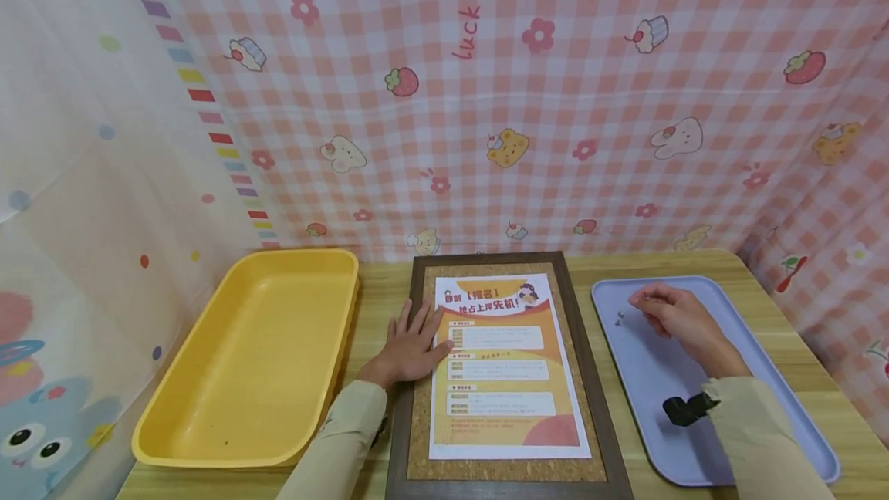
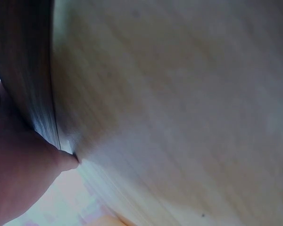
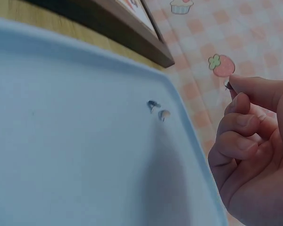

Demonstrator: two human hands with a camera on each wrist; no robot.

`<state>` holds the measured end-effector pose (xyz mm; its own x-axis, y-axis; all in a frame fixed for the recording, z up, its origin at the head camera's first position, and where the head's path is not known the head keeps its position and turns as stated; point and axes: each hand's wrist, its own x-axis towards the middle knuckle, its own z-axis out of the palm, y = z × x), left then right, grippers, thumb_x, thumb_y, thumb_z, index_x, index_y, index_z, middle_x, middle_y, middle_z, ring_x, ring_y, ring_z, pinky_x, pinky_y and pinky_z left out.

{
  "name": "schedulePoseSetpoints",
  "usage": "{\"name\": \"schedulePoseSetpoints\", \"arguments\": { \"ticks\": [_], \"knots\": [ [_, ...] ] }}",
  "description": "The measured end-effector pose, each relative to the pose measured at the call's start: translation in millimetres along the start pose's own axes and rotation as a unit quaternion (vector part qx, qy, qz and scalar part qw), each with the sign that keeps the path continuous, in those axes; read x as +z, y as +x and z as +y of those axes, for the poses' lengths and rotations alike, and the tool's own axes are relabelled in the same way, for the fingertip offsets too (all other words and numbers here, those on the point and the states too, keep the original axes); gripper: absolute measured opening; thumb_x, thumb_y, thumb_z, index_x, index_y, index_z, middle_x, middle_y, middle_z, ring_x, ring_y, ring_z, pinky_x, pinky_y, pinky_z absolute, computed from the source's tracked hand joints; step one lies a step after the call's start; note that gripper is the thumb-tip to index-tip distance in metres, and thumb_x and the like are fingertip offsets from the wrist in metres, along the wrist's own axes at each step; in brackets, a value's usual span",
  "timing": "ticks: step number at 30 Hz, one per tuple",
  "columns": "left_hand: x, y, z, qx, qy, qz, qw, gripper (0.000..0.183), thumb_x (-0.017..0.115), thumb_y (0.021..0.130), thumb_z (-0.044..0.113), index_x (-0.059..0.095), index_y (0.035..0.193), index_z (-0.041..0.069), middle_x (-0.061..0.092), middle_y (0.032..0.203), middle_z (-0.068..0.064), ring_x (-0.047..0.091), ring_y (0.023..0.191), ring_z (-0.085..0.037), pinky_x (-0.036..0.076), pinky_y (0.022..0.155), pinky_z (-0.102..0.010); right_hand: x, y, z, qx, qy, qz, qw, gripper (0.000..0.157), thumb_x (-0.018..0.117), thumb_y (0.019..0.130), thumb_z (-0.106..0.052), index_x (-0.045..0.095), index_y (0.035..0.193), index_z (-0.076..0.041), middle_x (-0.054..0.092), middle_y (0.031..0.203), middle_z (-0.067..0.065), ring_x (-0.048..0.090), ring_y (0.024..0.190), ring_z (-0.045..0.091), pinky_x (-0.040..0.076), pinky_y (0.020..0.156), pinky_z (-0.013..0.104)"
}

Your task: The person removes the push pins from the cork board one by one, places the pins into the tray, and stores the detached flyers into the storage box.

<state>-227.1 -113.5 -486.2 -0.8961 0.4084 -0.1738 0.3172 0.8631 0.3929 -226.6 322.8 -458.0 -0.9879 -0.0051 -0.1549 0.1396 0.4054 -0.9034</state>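
My left hand (image 1: 410, 346) lies with fingers spread over the left edge of a printed poster (image 1: 514, 407) and the dark wooden frame of a corkboard (image 1: 424, 469). Above the far part of a lilac tray (image 1: 667, 454), my right hand (image 1: 684, 322) pinches a thumbtack (image 3: 228, 84) between thumb and index finger; its other fingers are curled. Two more metal thumbtacks (image 3: 153, 104) lie on the tray near its far left corner. In the left wrist view, part of my left hand (image 2: 23, 174) shows beside the frame, and its fingertips are mostly hidden.
A deep yellow bin (image 1: 250, 361) stands left of the corkboard. All three sit on a wood-grain table (image 1: 378, 284). Behind it hangs a pink checked curtain (image 1: 444, 130). A black strap piece (image 1: 687, 410) sits at my right wrist, over the tray.
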Motion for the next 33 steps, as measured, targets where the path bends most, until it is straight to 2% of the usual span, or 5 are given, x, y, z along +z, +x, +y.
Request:
{"name": "schedulePoseSetpoints", "arguments": {
  "ticks": [9, 15, 21, 25, 33],
  "knots": [
    [-1.9, -2.2, 1.3, 0.003, -0.003, -0.005, 1.0000, 0.066, 0.034, 0.098, 0.049, 0.010, 0.152, 0.019, -0.001, 0.157, -0.008, -0.015, 0.141, -0.035, -0.002, 0.108, -0.062, -4.0, 4.2, 17.9, 0.025, -0.020, 0.017, 0.999, 0.047, 0.057, 0.092, -0.037, 0.056, 0.115, 0.005, 0.047, 0.061, -0.006, 0.043, 0.053, 0.008, 0.040, 0.050, 0.028],
    [-1.9, -2.1, 1.2, 0.002, 0.000, -0.003, 1.0000, 0.067, 0.034, 0.098, 0.049, 0.009, 0.152, 0.018, -0.001, 0.157, -0.008, -0.015, 0.141, -0.036, -0.001, 0.108, -0.062, -4.1, 6.0, 22.1, 0.056, 0.009, 0.024, 0.998, 0.037, 0.057, 0.093, -0.030, 0.058, 0.112, 0.002, 0.050, 0.064, -0.007, 0.043, 0.052, 0.005, 0.038, 0.047, 0.025],
    [-1.0, -1.7, 1.1, 0.000, -0.001, -0.003, 1.0000, 0.066, 0.034, 0.098, 0.049, 0.011, 0.152, 0.018, 0.000, 0.157, -0.008, -0.014, 0.141, -0.036, -0.001, 0.108, -0.063, -0.5, 9.7, 27.4, 0.068, 0.049, 0.019, 0.996, 0.024, 0.054, 0.094, -0.021, 0.059, 0.106, -0.001, 0.052, 0.063, -0.008, 0.043, 0.050, 0.003, 0.036, 0.044, 0.022],
    [0.2, -1.0, 1.0, -0.001, 0.004, -0.002, 1.0000, 0.066, 0.033, 0.098, 0.050, 0.010, 0.152, 0.019, 0.000, 0.157, -0.008, -0.014, 0.141, -0.036, 0.000, 0.108, -0.062, 1.2, 11.7, 30.5, 0.073, 0.044, 0.025, 0.996, 0.022, 0.054, 0.094, -0.021, 0.059, 0.105, -0.002, 0.053, 0.066, -0.008, 0.044, 0.051, 0.003, 0.038, 0.046, 0.022],
    [-0.8, -1.2, 1.5, -0.001, 0.008, 0.004, 1.0000, 0.067, 0.034, 0.098, 0.050, 0.012, 0.152, 0.018, 0.001, 0.157, -0.009, -0.012, 0.141, -0.037, 0.000, 0.108, -0.063, 3.2, 14.7, 34.1, 0.060, 0.026, 0.038, 0.997, 0.025, 0.053, 0.094, -0.019, 0.058, 0.106, 0.003, 0.051, 0.066, -0.008, 0.044, 0.052, 0.004, 0.037, 0.046, 0.023]
  ]
}}
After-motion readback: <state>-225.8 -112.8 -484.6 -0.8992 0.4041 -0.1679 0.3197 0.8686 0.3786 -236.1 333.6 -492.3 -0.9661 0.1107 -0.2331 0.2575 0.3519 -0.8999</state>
